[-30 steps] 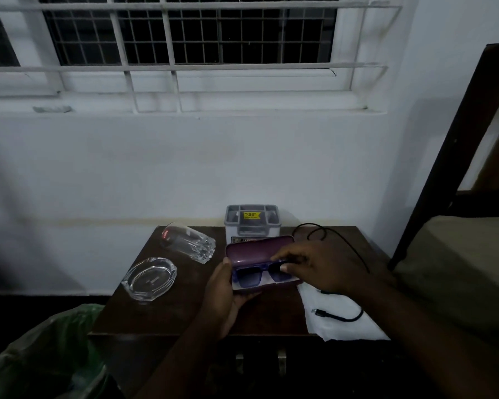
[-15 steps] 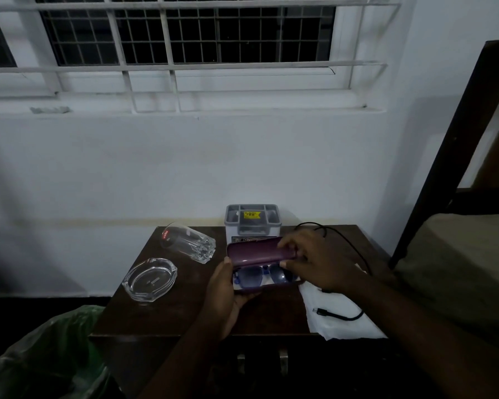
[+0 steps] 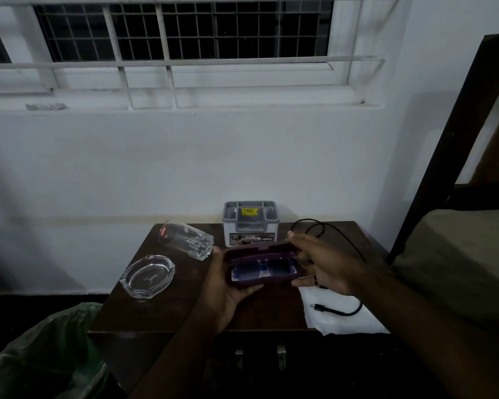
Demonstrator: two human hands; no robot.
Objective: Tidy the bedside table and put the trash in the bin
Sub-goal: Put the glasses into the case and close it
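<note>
A maroon glasses case (image 3: 271,280) is held just above the dark wooden bedside table (image 3: 167,312). Blue-lensed sunglasses (image 3: 261,269) lie inside it. Its lid (image 3: 260,251) is tipped most of the way down, leaving a gap. My left hand (image 3: 224,286) cups the case from below on its left end. My right hand (image 3: 326,266) grips the right end, fingers on the lid, thumb under the base. The bin with a green liner (image 3: 41,355) stands at the lower left, beside the table.
A drinking glass (image 3: 185,239) lies on its side at the back left, a glass ashtray (image 3: 147,276) in front of it. A grey box (image 3: 249,223) stands against the wall. A black cable (image 3: 333,237) runs onto a white tissue (image 3: 337,321). The bed (image 3: 458,254) is on the right.
The case lid has swung down from fully open to nearly shut under my right hand. The case has lifted and tilted slightly in my left hand.
</note>
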